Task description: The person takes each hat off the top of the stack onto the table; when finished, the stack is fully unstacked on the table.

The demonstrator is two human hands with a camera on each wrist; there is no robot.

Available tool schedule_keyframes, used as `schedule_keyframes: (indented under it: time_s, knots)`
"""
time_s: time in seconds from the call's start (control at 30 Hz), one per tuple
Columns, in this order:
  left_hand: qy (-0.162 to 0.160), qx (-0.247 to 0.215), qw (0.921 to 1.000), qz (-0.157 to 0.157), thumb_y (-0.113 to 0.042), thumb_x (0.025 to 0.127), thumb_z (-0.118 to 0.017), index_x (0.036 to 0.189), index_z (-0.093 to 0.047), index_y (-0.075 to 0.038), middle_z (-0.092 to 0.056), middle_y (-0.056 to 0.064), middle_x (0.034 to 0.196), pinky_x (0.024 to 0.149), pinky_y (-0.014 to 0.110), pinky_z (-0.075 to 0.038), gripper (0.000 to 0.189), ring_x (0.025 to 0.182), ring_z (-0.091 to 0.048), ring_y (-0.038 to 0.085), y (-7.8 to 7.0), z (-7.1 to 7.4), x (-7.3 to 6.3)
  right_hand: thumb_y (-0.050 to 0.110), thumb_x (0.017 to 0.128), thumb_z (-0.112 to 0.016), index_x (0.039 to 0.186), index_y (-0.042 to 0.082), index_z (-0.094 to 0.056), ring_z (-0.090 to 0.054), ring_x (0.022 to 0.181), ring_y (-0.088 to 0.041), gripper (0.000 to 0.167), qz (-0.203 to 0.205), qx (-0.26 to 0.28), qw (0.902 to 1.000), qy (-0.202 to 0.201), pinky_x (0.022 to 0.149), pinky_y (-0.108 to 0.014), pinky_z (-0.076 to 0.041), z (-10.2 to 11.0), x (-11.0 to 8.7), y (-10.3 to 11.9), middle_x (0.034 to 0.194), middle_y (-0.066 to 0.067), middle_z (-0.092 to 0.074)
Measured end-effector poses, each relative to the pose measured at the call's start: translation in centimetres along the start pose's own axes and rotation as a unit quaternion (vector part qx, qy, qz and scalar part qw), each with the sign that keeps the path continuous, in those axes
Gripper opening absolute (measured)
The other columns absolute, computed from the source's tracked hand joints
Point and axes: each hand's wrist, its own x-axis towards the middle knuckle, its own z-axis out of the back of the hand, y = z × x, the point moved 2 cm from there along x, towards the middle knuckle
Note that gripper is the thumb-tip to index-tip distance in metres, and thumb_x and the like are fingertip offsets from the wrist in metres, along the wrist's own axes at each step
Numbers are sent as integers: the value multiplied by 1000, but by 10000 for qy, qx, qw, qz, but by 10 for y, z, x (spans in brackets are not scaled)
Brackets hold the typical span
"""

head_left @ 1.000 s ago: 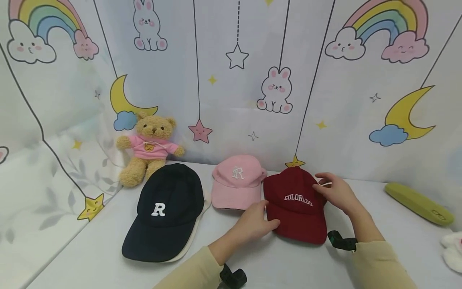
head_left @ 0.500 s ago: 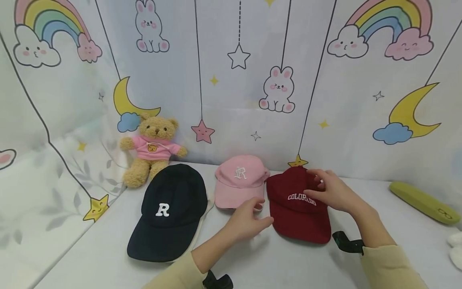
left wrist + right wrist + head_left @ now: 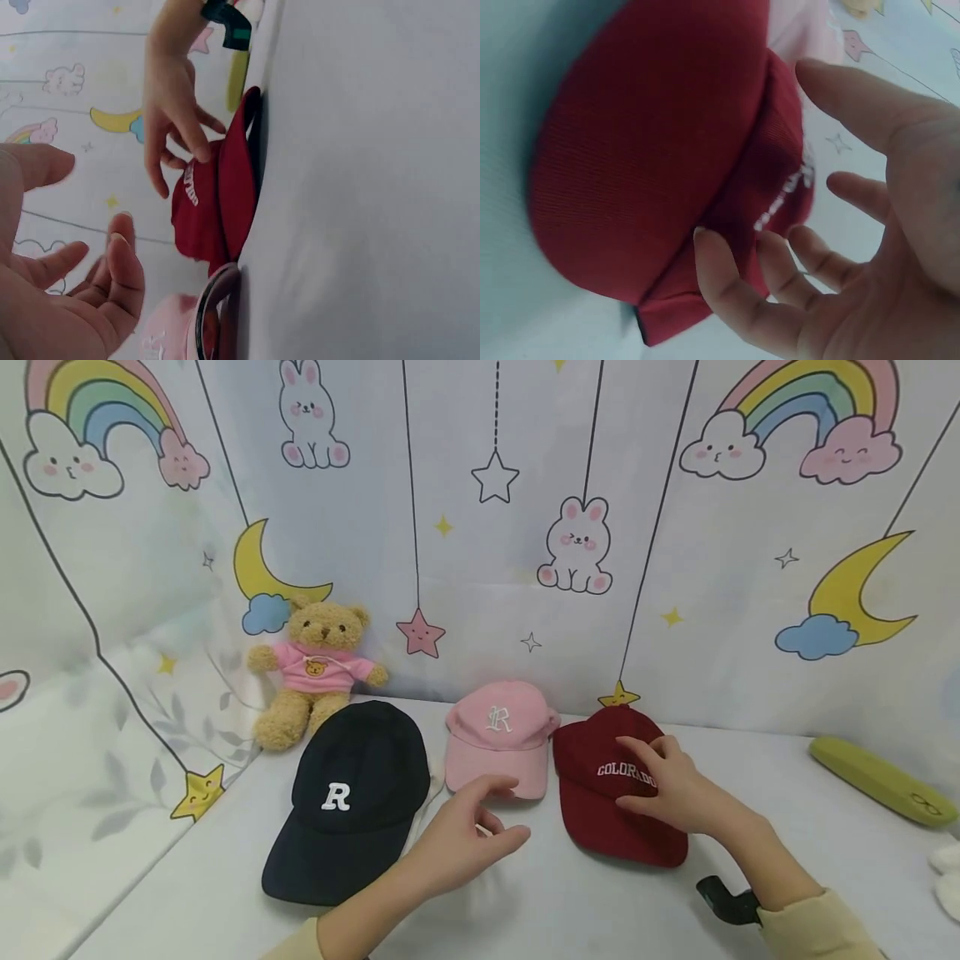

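Observation:
A dark red baseball cap (image 3: pixel 600 827) lettered COLORADO sits brim forward on the white table. My right hand (image 3: pixel 678 789) hovers at the front of its crown, fingers loosely bent and gripping nothing; whether a fingertip touches the cloth I cannot tell. In the right wrist view, the red cap (image 3: pixel 645 150) lies just past the spread thumb and fingers. My left hand (image 3: pixel 457 843) floats before a pink cap (image 3: pixel 495 760), holding nothing, thumb apart from its fingers. Left of that stands a black cap (image 3: pixel 367 752) with a white R, a cream edge (image 3: pixel 435 785) showing behind it.
A teddy bear (image 3: pixel 318 668) in a pink top sits behind the black cap, against the printed backdrop cloth. At the right lie a green glasses case (image 3: pixel 881 781) and a white fluffy thing (image 3: pixel 947 877), cut off by the frame.
My left hand has left the red cap's brim and moved left and toward me. The right hand has shifted from the cap's right side to its front. The caps stay put.

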Motion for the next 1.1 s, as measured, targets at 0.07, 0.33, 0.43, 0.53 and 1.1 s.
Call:
schedule_keyframes:
  time_s: [0.07,0.33,0.43,0.53,1.1]
  knots:
    - [-101,-104,9997,-181,-24,91,-74,139,-55,-14,-58,4,129,73,28,-51,52,83,-63,14,1,6,-4,28,84,-84,149,7,-40,-42,110,-42,81,-20,-107,9999,-55,75,-50,-55,-3,0,-1,118,-21,-42]
    - [-626,-97,9940,-895,-11,89,-76,141,-51,-16,-53,1,136,74,26,-53,58,90,-66,16,9,32,-17,23,85,-82,147,6,-43,-43,108,-43,75,-21,-428,9987,-276,71,-48,-55,-12,1,-6,116,-21,-42]
    - [-701,-43,9927,-975,-9,89,-76,143,-50,-17,-52,3,136,74,26,-53,60,91,-66,16,14,40,-21,23,85,-82,146,6,-43,-43,107,-43,74,-42,-496,9982,-337,70,-50,-55,-14,1,-6,116,-21,-43]
    - [-792,8,9923,-947,-9,89,-76,143,-50,-18,-52,4,136,75,26,-53,61,92,-66,17,19,47,-25,22,86,-82,145,6,-44,-44,105,-43,72,15,-605,9972,-432,69,-50,-55,-15,2,-5,115,-21,-43]
    - [-1268,286,9872,-922,-9,92,-74,139,-53,-16,-54,6,134,77,26,-53,52,91,-65,15,32,67,-46,21,88,-79,140,4,-50,-44,96,-42,62,161,-959,9914,-870,68,-52,-49,-21,17,-13,106,-21,-45]
